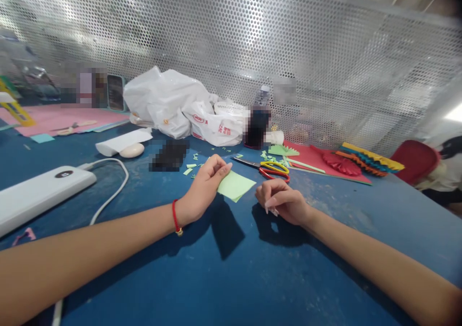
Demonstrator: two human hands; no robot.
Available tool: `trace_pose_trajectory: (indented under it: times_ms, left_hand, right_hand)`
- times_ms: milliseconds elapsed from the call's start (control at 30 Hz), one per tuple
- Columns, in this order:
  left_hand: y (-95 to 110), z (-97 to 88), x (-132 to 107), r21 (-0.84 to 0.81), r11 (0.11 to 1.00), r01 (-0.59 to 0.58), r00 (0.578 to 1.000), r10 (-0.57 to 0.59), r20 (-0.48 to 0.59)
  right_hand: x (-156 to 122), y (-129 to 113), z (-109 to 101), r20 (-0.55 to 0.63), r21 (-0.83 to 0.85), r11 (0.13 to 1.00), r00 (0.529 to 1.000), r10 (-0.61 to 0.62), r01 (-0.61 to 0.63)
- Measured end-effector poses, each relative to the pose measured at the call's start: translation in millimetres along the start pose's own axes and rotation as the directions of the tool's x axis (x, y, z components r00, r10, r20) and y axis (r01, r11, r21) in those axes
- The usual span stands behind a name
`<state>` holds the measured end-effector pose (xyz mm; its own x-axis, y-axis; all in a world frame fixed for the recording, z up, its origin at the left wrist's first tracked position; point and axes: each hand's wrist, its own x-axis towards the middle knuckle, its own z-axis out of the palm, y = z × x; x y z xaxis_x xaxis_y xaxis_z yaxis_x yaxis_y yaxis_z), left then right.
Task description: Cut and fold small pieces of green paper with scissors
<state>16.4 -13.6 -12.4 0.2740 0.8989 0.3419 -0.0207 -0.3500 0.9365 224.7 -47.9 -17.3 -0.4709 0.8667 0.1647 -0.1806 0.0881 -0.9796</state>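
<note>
Here, one square sheet of light green paper (234, 185) is held at its left edge by the left hand (204, 186), with the fingers pressed together on top and the thumb hidden beneath. The sheet is lifted a little above the blue worktop (231, 278), as is shown by its dark shadow below. One red string bracelet (175, 217) is worn on the left wrist. The right hand (283, 202) is rested on the worktop just beside the sheet, with its fingers curled loosely inward; nothing is held in it.

Behind the two hands, one pair of scissors (269, 168) with yellow and red handles is laid flat. Several small green paper scraps (191, 166) are scattered near it; they cannot be counted exactly. To the right, one red sheet (317, 160) is seen, and on it one red pleated fan (339, 164) and one folded stack of coloured paper (371, 161).

On the left side, one white power bank (36, 194) with one white cable (111, 191) is placed. Further back, one white plastic bag (180, 107) and one pink sheet (61, 119) are found, in front of one perforated metal wall (325, 52).
</note>
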Motion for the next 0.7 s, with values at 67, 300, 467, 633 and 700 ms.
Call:
trace_pose_trajectory:
  times_ms: [67, 300, 467, 633, 700]
  left_hand:
    - [0.6, 1.4, -0.5, -0.027, 0.998, 0.05, 0.996, -0.048, 0.077]
    - [1.5, 6.3, -5.1, 0.096, 0.995, -0.027, 0.963, 0.0, 0.27]
    - [1.4, 6.1, -4.9, 0.13, 0.981, -0.142, 0.968, 0.111, 0.226]
    - [5.1, 5.6, -3.7, -0.021, 1.0, 0.014, 0.985, -0.01, 0.17]
    - [6.1, 5.3, -4.3, -0.043, 0.997, 0.067, 0.982, -0.059, 0.179]
  right_hand:
    - [0.1, 2.5, 0.6, -0.049, -0.018, 0.999, 0.998, -0.043, 0.042]
    - [-3.1, 3.6, 6.6, -0.009, -0.416, 0.881, 0.967, -0.253, 0.227]
    - [0.4, 1.2, 7.9, -0.245, -0.475, 0.865, 0.92, -0.307, 0.162]
    - [2.2, 3.8, 6.7, -0.223, -0.312, 0.949, 0.969, -0.107, 0.033]
    - [1.5, 3.9, 7.3, -0.125, -0.324, 0.946, 0.991, -0.056, 0.013]
